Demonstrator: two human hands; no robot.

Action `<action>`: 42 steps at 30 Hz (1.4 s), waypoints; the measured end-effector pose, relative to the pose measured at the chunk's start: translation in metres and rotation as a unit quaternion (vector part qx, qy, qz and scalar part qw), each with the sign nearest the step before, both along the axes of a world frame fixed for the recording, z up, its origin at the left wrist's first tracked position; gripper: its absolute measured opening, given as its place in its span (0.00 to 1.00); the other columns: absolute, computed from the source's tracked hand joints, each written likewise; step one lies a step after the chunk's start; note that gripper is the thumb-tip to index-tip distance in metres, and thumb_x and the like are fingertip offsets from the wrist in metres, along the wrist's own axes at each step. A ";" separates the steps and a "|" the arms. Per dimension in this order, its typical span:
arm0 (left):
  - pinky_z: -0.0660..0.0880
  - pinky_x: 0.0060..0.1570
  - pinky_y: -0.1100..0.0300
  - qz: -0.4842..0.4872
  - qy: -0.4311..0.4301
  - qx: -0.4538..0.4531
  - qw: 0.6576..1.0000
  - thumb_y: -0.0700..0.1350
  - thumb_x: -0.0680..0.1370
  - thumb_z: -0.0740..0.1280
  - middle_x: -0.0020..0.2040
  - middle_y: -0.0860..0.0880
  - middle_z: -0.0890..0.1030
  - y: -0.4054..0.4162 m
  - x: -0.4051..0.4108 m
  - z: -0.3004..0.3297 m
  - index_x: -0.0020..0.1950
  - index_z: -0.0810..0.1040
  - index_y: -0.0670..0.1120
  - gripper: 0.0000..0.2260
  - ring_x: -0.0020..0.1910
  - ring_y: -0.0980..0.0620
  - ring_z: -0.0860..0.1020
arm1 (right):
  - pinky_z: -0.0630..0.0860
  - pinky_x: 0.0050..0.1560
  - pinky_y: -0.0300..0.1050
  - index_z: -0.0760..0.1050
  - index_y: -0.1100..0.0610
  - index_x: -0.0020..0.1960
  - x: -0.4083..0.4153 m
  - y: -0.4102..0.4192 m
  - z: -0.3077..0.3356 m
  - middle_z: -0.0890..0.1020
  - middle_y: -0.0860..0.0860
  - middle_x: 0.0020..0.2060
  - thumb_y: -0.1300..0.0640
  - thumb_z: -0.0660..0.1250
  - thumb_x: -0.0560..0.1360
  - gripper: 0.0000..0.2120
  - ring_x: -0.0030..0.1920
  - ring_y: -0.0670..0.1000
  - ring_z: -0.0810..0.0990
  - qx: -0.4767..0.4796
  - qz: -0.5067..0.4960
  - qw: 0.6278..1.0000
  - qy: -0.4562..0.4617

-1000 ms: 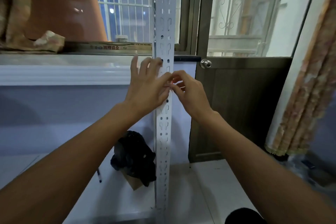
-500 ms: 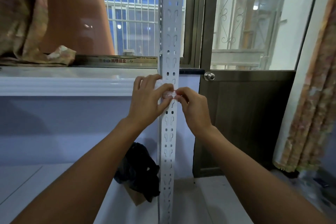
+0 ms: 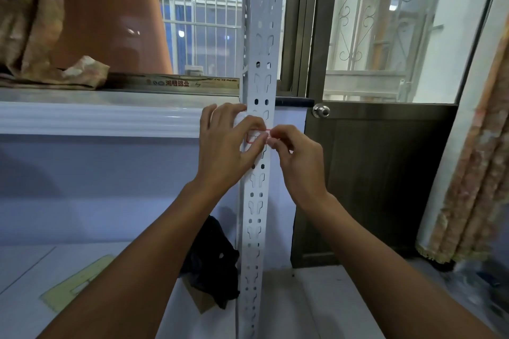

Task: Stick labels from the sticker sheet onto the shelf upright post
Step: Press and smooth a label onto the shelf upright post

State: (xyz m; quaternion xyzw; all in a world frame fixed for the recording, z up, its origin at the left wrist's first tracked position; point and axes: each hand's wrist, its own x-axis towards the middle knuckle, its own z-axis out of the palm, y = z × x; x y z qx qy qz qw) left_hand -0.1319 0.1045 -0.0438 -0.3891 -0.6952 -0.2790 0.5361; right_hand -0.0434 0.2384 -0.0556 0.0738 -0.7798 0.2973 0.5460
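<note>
A white perforated shelf upright post [image 3: 259,69] stands vertically in the middle of the head view. A small white label with a red border [image 3: 256,136] lies across the post's face at hand height. My left hand [image 3: 228,146] wraps round the post's left edge, its thumb pressing on the label's left part. My right hand [image 3: 296,159] pinches the label's right end between thumb and forefinger at the post's right edge. The sticker sheet is not in view.
A white ledge [image 3: 96,115] runs behind the post on the left, with crumpled fabric [image 3: 82,69] on it. A dark door [image 3: 380,173] with a round knob [image 3: 321,111] stands to the right, a curtain [image 3: 473,159] beyond it. A black bag [image 3: 212,261] lies on the floor.
The camera has tilted, so the hands sit lower in view. Both hands stay at the same spot on the post, and the red-bordered label now shows between the thumbs.
</note>
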 end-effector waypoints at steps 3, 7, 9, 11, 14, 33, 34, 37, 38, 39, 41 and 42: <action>0.61 0.71 0.43 0.001 0.000 0.008 1.000 0.55 0.80 0.66 0.60 0.47 0.79 0.000 0.000 -0.001 0.53 0.82 0.53 0.09 0.65 0.46 0.75 | 0.80 0.45 0.45 0.80 0.56 0.51 -0.001 -0.002 0.001 0.84 0.48 0.41 0.61 0.68 0.80 0.03 0.43 0.48 0.82 -0.016 -0.006 1.000 -0.001; 0.60 0.72 0.44 0.002 -0.004 0.003 1.000 0.54 0.80 0.66 0.60 0.46 0.79 0.001 0.004 -0.001 0.53 0.82 0.53 0.08 0.65 0.45 0.75 | 0.80 0.48 0.44 0.80 0.57 0.52 -0.004 -0.006 0.000 0.83 0.48 0.45 0.62 0.65 0.81 0.05 0.46 0.46 0.80 -0.007 -0.027 1.000 -0.013; 0.59 0.73 0.45 0.004 -0.007 0.001 1.000 0.54 0.79 0.66 0.61 0.46 0.79 0.000 0.005 -0.001 0.53 0.82 0.53 0.09 0.65 0.45 0.75 | 0.79 0.48 0.40 0.77 0.56 0.53 -0.004 -0.008 0.000 0.81 0.47 0.45 0.61 0.65 0.81 0.03 0.46 0.44 0.80 -0.016 -0.030 0.999 -0.021; 0.59 0.73 0.45 0.005 -0.009 -0.005 1.000 0.55 0.79 0.65 0.61 0.47 0.79 -0.002 0.005 0.000 0.54 0.81 0.53 0.10 0.66 0.45 0.75 | 0.76 0.44 0.29 0.74 0.54 0.57 -0.002 -0.009 0.001 0.79 0.42 0.44 0.60 0.66 0.81 0.06 0.46 0.36 0.80 -0.042 -0.017 0.999 -0.025; 0.59 0.73 0.44 0.012 -0.018 -0.006 1.000 0.57 0.79 0.64 0.61 0.47 0.79 -0.002 0.005 0.000 0.54 0.82 0.53 0.11 0.66 0.45 0.74 | 0.70 0.44 0.20 0.76 0.55 0.63 0.000 -0.008 0.001 0.79 0.38 0.45 0.58 0.68 0.80 0.12 0.45 0.30 0.78 -0.056 -0.016 0.998 -0.035; 0.55 0.75 0.48 0.002 -0.025 0.032 0.999 0.51 0.75 0.69 0.60 0.48 0.78 0.005 0.009 -0.003 0.52 0.81 0.52 0.08 0.67 0.48 0.72 | 0.79 0.42 0.49 0.77 0.55 0.42 -0.001 -0.013 0.017 0.79 0.47 0.36 0.57 0.68 0.77 0.05 0.38 0.48 0.77 -0.035 -0.116 0.991 -0.060; 0.55 0.75 0.48 0.002 -0.025 0.030 0.999 0.51 0.75 0.69 0.61 0.48 0.78 0.004 0.009 -0.002 0.52 0.81 0.53 0.08 0.67 0.48 0.72 | 0.78 0.41 0.50 0.76 0.56 0.42 0.000 -0.013 0.018 0.78 0.48 0.36 0.58 0.68 0.76 0.05 0.38 0.49 0.77 -0.021 -0.121 0.991 -0.060; 0.56 0.76 0.47 0.002 -0.024 0.020 1.000 0.51 0.76 0.68 0.61 0.48 0.78 0.002 0.009 -0.002 0.53 0.82 0.53 0.07 0.67 0.48 0.73 | 0.77 0.42 0.56 0.74 0.58 0.42 -0.003 -0.015 0.017 0.77 0.51 0.37 0.59 0.67 0.77 0.06 0.39 0.52 0.75 0.050 -0.147 0.987 -0.045; 0.56 0.76 0.47 0.002 -0.023 0.016 1.000 0.51 0.76 0.68 0.61 0.49 0.78 0.001 0.009 -0.001 0.53 0.82 0.53 0.07 0.67 0.48 0.73 | 0.77 0.42 0.56 0.74 0.58 0.42 -0.005 -0.015 0.016 0.77 0.52 0.38 0.59 0.67 0.77 0.06 0.39 0.53 0.75 0.072 -0.156 0.984 -0.039; 0.56 0.76 0.48 0.002 -0.023 0.011 1.000 0.51 0.77 0.68 0.61 0.49 0.78 0.000 0.009 -0.001 0.54 0.82 0.54 0.07 0.67 0.48 0.73 | 0.77 0.43 0.56 0.74 0.58 0.43 -0.007 -0.015 0.017 0.77 0.52 0.38 0.60 0.67 0.77 0.05 0.40 0.53 0.75 0.089 -0.164 0.982 -0.034; 0.57 0.75 0.47 0.000 -0.022 -0.001 1.000 0.52 0.78 0.67 0.62 0.48 0.78 -0.002 0.009 -0.001 0.55 0.82 0.54 0.08 0.67 0.48 0.73 | 0.77 0.45 0.55 0.75 0.58 0.44 -0.008 -0.013 0.017 0.77 0.53 0.39 0.60 0.67 0.77 0.04 0.40 0.53 0.74 0.115 -0.172 0.978 -0.028; 0.57 0.75 0.47 0.000 -0.020 -0.007 1.000 0.52 0.78 0.67 0.62 0.48 0.78 -0.003 0.008 0.000 0.55 0.82 0.54 0.08 0.67 0.47 0.73 | 0.76 0.45 0.54 0.75 0.58 0.44 -0.008 -0.012 0.017 0.77 0.53 0.39 0.60 0.67 0.77 0.04 0.41 0.53 0.74 0.124 -0.172 0.977 -0.025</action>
